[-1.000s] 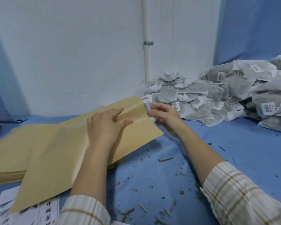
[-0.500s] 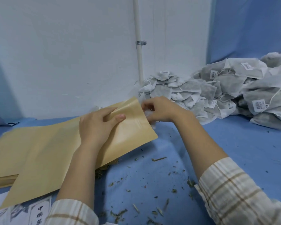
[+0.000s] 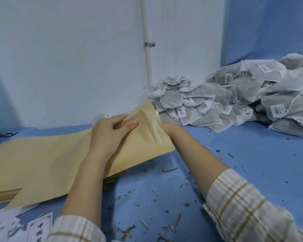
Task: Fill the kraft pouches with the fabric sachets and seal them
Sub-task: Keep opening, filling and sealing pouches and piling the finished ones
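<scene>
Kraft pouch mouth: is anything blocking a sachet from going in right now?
Nothing visible blocks it. The left hand grips the kraft pouch near its mouth; the right hand is mostly hidden behind the pouch, so whether it holds a sachet cannot be told.

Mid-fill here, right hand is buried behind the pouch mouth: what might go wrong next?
The kraft pouch is held only near its mouth by the left hand; it may buckle as the right hand, mostly hidden behind it, pushes in. Loose herb bits lie on the blue table and could foul the zip strip.
</scene>
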### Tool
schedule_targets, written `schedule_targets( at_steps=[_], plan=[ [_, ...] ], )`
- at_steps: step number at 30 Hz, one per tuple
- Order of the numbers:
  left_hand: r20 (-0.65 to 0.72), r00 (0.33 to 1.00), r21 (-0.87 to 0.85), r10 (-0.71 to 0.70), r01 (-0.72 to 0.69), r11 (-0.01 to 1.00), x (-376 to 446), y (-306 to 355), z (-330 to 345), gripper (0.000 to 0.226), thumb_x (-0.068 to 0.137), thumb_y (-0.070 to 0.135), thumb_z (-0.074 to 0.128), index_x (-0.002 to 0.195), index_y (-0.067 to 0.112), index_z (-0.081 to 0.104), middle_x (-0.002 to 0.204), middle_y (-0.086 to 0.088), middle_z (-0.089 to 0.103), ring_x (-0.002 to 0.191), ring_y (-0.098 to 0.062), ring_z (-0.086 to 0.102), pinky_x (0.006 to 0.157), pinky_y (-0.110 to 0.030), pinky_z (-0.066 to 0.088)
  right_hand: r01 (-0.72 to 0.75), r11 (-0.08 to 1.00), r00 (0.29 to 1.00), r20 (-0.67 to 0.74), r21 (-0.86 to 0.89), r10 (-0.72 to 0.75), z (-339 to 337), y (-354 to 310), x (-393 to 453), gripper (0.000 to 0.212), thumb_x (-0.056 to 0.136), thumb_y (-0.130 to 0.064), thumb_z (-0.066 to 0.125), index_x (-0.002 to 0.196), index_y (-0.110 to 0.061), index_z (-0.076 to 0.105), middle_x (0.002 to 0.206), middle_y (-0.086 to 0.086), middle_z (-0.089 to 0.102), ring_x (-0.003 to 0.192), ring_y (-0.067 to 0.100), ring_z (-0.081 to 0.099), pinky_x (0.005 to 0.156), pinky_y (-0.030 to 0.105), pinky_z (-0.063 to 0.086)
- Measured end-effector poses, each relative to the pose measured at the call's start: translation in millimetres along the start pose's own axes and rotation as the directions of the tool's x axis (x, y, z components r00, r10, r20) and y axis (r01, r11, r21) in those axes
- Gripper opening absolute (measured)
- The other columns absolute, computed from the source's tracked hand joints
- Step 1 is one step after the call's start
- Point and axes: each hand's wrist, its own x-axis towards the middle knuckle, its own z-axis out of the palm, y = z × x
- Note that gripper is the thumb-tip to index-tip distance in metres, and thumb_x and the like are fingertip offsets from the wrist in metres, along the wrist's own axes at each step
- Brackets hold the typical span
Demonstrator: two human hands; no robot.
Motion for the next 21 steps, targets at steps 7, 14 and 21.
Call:
schedule_targets(
  at_steps=[7,14,21],
  plan=[
    [-0.149,0.989,0.109,0.011,0.005,0.994,1,-5,-6,0.028,0.079,0.053,0.066,0.106,0.044,0.066,0.107,0.017,0.066,0.112,-0.013,0.055,0.108,-0.042,0.033,0.257,0.901,0.889,-0.45,0.35,-0.079,-7,4,8,0.018,0.081,0.005,0.055,0.091,-0.008,0.063,0.056,-0.007,0.05,0.048,0.003,0.045,0.053,0.019,0.038],
    [-0.088,0.994,0.11,0.063,-0.053,0.993,0,-8,-1,0.03,0.079,0.051,0.066,0.107,0.042,0.068,0.101,0.019,0.065,0.1,-0.003,0.053,0.094,-0.026,0.038,0.085,0.967,0.995,-0.062,0.242,-0.072,5,2,9,0.025,0.091,0.006,0.043,0.075,-0.012,0.048,0.066,0.0,0.044,0.056,0.01,0.04,0.048,0.015,0.036],
    [-0.237,0.971,0.38,0.039,0.055,0.923,-1,-21,-9,0.041,0.085,0.051,0.059,0.12,0.031,0.064,0.118,0.002,0.067,0.118,-0.019,0.052,0.104,-0.034,0.023,-0.19,0.98,0.711,-0.698,-0.067,0.09,11,63,33,0.031,0.093,-0.025,0.045,0.121,-0.024,0.06,0.128,0.011,0.051,0.119,0.024,0.046,0.1,0.032,0.038]
  ],
)
